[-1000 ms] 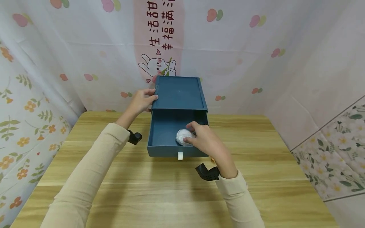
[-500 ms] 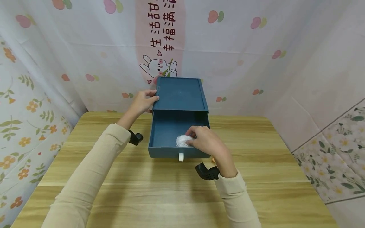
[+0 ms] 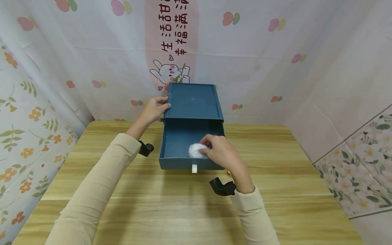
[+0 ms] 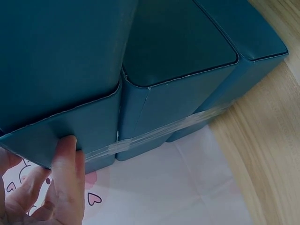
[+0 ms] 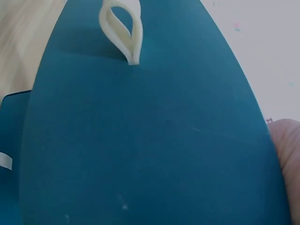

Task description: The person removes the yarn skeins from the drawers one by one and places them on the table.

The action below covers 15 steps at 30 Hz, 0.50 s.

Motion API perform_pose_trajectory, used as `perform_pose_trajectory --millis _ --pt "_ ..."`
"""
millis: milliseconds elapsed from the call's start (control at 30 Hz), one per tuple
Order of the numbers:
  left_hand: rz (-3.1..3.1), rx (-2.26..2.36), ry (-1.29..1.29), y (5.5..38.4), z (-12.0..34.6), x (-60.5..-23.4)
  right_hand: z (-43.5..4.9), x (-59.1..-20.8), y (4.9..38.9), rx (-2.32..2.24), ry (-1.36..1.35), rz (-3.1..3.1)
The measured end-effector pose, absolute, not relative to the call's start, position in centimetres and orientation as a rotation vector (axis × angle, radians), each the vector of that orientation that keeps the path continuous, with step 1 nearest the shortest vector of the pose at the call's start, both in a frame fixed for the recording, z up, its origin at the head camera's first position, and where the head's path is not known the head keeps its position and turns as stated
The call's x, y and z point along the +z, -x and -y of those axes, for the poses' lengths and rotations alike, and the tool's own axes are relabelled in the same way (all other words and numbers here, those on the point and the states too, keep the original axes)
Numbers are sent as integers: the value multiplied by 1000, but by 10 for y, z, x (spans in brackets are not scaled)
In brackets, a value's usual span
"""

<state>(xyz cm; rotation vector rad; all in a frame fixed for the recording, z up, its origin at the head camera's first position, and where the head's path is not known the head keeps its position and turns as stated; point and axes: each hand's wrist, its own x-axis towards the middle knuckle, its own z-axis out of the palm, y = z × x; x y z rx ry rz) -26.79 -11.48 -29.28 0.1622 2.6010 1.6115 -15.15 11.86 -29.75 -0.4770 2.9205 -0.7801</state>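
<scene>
A blue drawer unit [image 3: 193,101] stands at the back of the table, its top drawer [image 3: 174,139] pulled out. Inside that drawer, near the front right, sits a white ball of yarn [image 3: 196,150]. My right hand [image 3: 222,153] reaches over the drawer's front and holds the ball between thumb and fingers; the hand partly covers it. At the unit's upper left edge my left hand [image 3: 153,110] rests with extended fingers. In the left wrist view a fingertip [image 4: 68,140] touches the blue casing. A white pull loop [image 5: 133,33] projects from the drawer front in the right wrist view.
Clear tape [image 4: 173,129] runs across the stacked blue casings. A lower drawer front with a white tab [image 5: 5,161] shows at left in the right wrist view. A small orange thing [image 3: 228,172] peeks out by the right wrist. A patterned curtain [image 3: 245,68] hangs behind the table.
My right hand has lowered slightly and its fingers have drawn in on the ball of yarn. The left hand stays at the unit's edge, and the drawer remains pulled out.
</scene>
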Motion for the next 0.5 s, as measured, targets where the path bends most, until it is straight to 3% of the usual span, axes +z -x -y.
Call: perform_pose_trajectory --millis 500 --pt "-2633 1589 -174 270 116 -296 -121 -308 148 -1179 428 -3009"
